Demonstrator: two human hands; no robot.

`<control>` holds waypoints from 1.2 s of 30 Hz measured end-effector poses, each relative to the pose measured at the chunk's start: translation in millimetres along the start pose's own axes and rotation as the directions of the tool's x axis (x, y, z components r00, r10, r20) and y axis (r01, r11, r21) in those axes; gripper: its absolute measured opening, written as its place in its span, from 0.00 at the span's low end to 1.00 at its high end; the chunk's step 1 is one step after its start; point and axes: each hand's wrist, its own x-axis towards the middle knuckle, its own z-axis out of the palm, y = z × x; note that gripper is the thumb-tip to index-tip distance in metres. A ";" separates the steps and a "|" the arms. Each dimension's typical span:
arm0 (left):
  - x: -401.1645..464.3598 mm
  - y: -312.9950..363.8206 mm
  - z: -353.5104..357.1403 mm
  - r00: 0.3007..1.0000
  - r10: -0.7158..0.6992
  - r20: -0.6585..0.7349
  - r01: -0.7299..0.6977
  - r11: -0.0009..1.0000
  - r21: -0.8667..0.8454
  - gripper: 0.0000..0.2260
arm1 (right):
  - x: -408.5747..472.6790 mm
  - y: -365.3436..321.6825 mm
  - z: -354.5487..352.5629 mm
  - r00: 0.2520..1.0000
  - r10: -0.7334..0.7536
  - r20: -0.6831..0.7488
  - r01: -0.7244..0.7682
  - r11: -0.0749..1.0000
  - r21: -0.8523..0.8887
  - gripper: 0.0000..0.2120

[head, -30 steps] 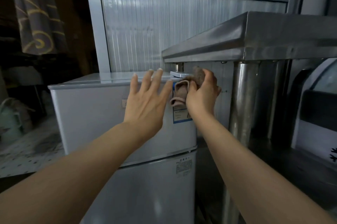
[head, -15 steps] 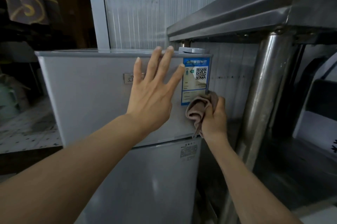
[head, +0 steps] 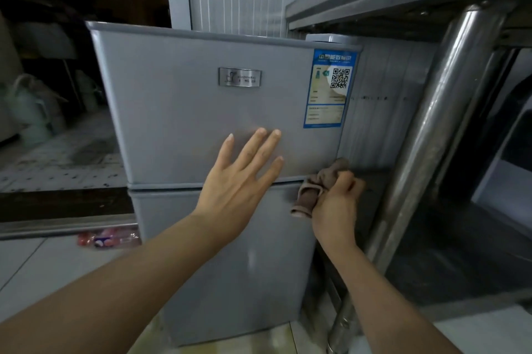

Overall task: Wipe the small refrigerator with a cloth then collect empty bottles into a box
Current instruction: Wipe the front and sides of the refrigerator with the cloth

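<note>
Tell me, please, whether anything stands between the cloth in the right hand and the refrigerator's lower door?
Nothing visible does. The right hand grips the cloth at the refrigerator's right edge, beside the door seam. The left hand rests flat further left, out of its path.

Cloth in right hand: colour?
Dull pinkish-brown cloth, plain, no pattern; seen in the head view.
</note>
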 end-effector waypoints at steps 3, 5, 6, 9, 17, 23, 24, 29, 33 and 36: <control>-20.7 1.8 0.9 0.999 -0.011 0.041 0.012 1.000 -0.013 0.31 | -19.5 -1.9 -11.1 0.983 0.062 0.175 -0.043 0.993 -0.110 0.20; -35.3 -0.8 -2.3 0.999 -0.032 0.028 0.032 0.999 -0.026 0.30 | -38.6 -6.5 -15.0 0.967 0.044 0.252 -0.021 0.995 -0.094 0.19; -41.7 -3.6 -5.4 0.999 -0.039 0.022 0.039 0.999 -0.029 0.31 | -49.3 -11.0 -16.1 0.963 0.016 0.270 0.001 0.998 -0.060 0.17; -59.4 -16.3 -13.0 0.997 -0.069 0.025 0.070 0.996 -0.047 0.32 | -71.3 -31.6 -12.8 0.950 -0.050 0.309 0.047 0.999 0.018 0.11; -98.0 -63.5 -26.1 0.966 -0.112 0.234 0.155 0.972 -0.176 0.30 | -71.4 -105.3 -15.8 0.838 -0.057 0.542 0.052 0.998 0.024 0.13; -106.9 -111.5 -82.1 0.870 -0.078 0.486 0.218 0.947 -0.238 0.31 | -51.2 -170.2 -59.0 0.723 -0.061 0.688 0.085 0.996 -0.002 0.13; -102.2 -122.4 -94.7 0.843 -0.075 0.532 0.235 0.942 -0.239 0.33 | -45.0 -182.4 -69.5 0.713 -0.063 0.699 0.087 0.996 0.001 0.13; -71.8 -172.9 -153.0 0.778 -0.053 0.625 0.278 0.923 -0.268 0.33 | -0.7 -245.2 -120.4 0.647 -0.099 0.756 0.115 0.993 0.032 0.13; -39.1 -211.6 -206.3 0.728 -0.072 0.682 0.373 0.876 -0.306 0.30 | 42.7 -298.3 -157.2 0.605 -0.140 0.784 0.173 0.984 0.042 0.16; -19.8 -240.1 -242.9 0.697 -0.124 0.706 0.471 0.822 -0.321 0.29 | 72.8 -335.0 -180.6 0.578 -0.161 0.800 0.211 0.976 0.044 0.17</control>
